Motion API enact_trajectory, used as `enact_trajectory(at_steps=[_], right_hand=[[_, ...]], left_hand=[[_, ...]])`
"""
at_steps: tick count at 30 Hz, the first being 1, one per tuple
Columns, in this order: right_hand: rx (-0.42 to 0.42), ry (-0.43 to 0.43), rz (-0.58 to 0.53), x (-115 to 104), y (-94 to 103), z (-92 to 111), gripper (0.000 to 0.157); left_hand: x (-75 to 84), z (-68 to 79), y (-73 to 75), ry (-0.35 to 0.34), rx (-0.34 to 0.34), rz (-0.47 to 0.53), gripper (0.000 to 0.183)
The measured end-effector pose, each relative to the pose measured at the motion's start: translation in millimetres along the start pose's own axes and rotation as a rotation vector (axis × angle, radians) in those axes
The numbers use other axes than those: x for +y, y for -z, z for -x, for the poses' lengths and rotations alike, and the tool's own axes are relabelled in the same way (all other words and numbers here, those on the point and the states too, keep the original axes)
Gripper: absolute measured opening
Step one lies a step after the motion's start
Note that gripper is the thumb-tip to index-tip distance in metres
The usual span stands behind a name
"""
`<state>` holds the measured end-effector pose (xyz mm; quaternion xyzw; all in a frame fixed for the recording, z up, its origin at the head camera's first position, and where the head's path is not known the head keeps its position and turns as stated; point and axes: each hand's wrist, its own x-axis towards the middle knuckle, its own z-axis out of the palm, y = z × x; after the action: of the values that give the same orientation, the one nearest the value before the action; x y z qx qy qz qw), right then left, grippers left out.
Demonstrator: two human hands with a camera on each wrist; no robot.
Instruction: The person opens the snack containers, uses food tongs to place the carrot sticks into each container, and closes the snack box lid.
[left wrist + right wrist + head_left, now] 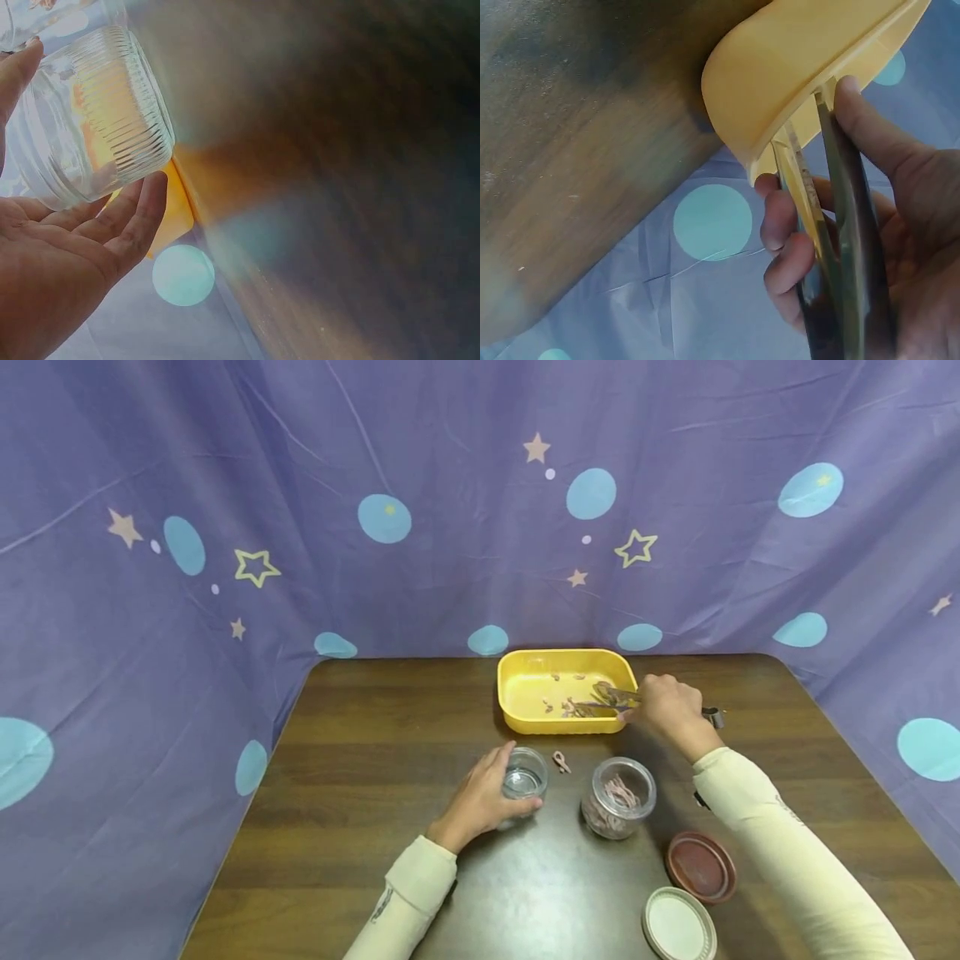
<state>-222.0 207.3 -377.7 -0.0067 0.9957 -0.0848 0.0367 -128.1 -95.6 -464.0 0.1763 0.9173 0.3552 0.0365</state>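
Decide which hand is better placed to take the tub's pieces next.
Probably the right hand: it holds tongs reaching into the yellow tub, while the left hand holds a glass jar.

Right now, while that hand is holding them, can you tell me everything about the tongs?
The tongs look like shiny metal, with two long arms. The person's right hand grips them, thumb on one arm and fingers curled round the other. Their tips are spread apart and reach down inside the yellow tub, near small pieces. The back end pokes out behind the hand. I can't tell whether the tips touch anything.
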Motion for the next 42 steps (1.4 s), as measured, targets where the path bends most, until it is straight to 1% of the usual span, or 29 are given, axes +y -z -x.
enact_trajectory(at_steps=[3,7,9,12,14,17,19,22,24,26,30,34,39,42], right_hand=[[0.024,-0.021,-0.006,2,-3.6,-1,0.052],[0.026,-0.062,-0.010,4,-7.6,-4,0.048],[0.012,-0.081,-0.011,3,-8.2,-6,0.048],[0.016,-0.090,-0.010,0,-8.6,-9,0.050],[0.029,-0.085,-0.014,-1,-9.7,-10,0.047],[0.056,-0.057,-0.019,0,-11.8,-9,0.035],[0.075,-0.025,-0.023,1,-14.0,-8,0.027],[0.105,0.018,-0.022,4,-17.6,-6,0.020],[0.131,0.037,-0.023,7,-20.2,-5,0.021],[0.155,0.045,-0.025,9,-22.9,-3,0.025],[0.183,0.055,-0.042,10,-26.3,1,0.033],[0.197,0.054,-0.062,10,-28.6,3,0.033],[0.208,0.032,-0.080,11,-31.5,7,0.034],[0.212,0.014,-0.112,13,-32.1,9,0.031]], left_hand=[[0.5,0.4,-0.9,-0.001,0.005,0.005,0.103],[0.6,1.1,-2.3,-0.001,0.004,0.011,0.104],[0.4,0.7,-2.8,0.001,0.002,0.016,0.104],[0.4,-0.5,-2.7,-0.006,0.009,0.016,0.104],[0.3,0.1,-2.1,-0.008,0.008,0.022,0.105],[-0.2,1.2,-1.0,0.000,0.002,0.040,0.106],[-1.3,1.8,-0.2,0.020,-0.004,0.058,0.107],[-3.5,3.1,0.7,0.050,-0.011,0.081,0.108],[-4.5,3.4,1.1,0.059,-0.016,0.087,0.108],[-5.2,3.4,1.4,0.058,-0.021,0.090,0.108],[-6.2,3.0,2.3,0.035,-0.016,0.093,0.107],[-6.3,3.0,3.9,0.032,-0.010,0.099,0.105],[-5.9,3.6,4.9,0.047,-0.021,0.095,0.105],[-5.2,4.1,4.7,0.049,-0.030,0.098,0.105]])
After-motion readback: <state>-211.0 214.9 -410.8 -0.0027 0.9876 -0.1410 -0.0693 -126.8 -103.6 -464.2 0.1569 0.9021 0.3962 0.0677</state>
